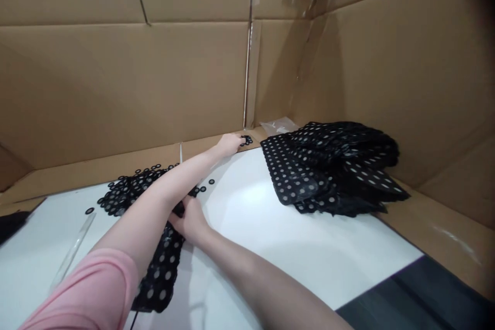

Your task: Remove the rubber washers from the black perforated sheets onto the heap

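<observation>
My left hand [231,145] stretches across the white board to the cardboard at the back, its fingers closed at a small cluster of black rings [247,140]. Nearer me, my right hand [192,220] grips the upper part of a black perforated sheet [161,273] with rows of round holes; my left arm hides some of that sheet. Beside it on the left spreads a heap of loose black rings [116,198]. A few more rings [203,189] lie just above my right hand.
A thick pile of black perforated sheets [328,170] lies at the right, with a clear plastic piece [280,126] behind it. Tall cardboard walls [116,77] enclose the white board [247,252]. A clear strip [75,245] lies at the left, a dark surface [421,294] at the lower right.
</observation>
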{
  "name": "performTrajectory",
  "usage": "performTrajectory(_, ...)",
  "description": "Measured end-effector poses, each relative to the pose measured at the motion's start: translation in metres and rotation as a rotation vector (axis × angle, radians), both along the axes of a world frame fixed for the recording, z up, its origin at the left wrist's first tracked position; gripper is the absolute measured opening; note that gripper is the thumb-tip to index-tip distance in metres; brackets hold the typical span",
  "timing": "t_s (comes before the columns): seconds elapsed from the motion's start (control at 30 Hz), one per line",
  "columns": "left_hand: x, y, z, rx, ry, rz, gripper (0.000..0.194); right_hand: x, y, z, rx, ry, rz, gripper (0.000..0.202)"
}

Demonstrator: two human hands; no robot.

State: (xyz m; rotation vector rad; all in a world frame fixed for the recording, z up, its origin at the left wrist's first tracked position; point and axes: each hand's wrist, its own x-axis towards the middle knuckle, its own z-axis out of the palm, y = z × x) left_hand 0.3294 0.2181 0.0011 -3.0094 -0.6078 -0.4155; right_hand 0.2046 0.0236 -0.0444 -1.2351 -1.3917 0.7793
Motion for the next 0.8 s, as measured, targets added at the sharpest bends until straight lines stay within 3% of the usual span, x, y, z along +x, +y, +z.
performTrajectory(0.23, 0.026, 0.02, -0.013, -0.052, 0.038, 0.0, 0.022, 0.002, 0.002, 0.004, 0.037, 0.02, 0.094, 0.011)
performTrajectory(0.43, 0.018, -0.003, 0.006, -0.261, -0.131, -0.056, 0.018, 0.004, -0.002, 0.007, -0.013, -0.016, 0.047, 0.024)
performTrajectory(0.5, -0.002, -0.023, 0.018, -0.373, -0.203, -0.071, 0.022, 0.006, -0.004, 0.008, 0.035, 0.016, 0.071, 0.029)
performTrajectory(0.6, -0.054, -0.064, 0.038, -0.572, -0.296, -0.101, 0.025, 0.007, -0.004, 0.008, 0.028, -0.008, 0.083, 0.029)
performTrajectory(0.67, -0.096, -0.096, 0.054, -1.074, -0.519, -0.179, 0.023, 0.007, -0.004, 0.008, 0.003, -0.019, 0.073, 0.028)
performTrajectory(0.7, -0.117, -0.111, 0.061, -1.249, -0.599, -0.173, 0.024, 0.007, -0.003, 0.008, 0.015, -0.016, 0.08, 0.027)
performTrajectory(0.8, -0.172, -0.15, 0.077, -1.532, -0.672, -0.045, 0.022, 0.007, -0.001, 0.005, 0.095, -0.006, 0.091, 0.024)
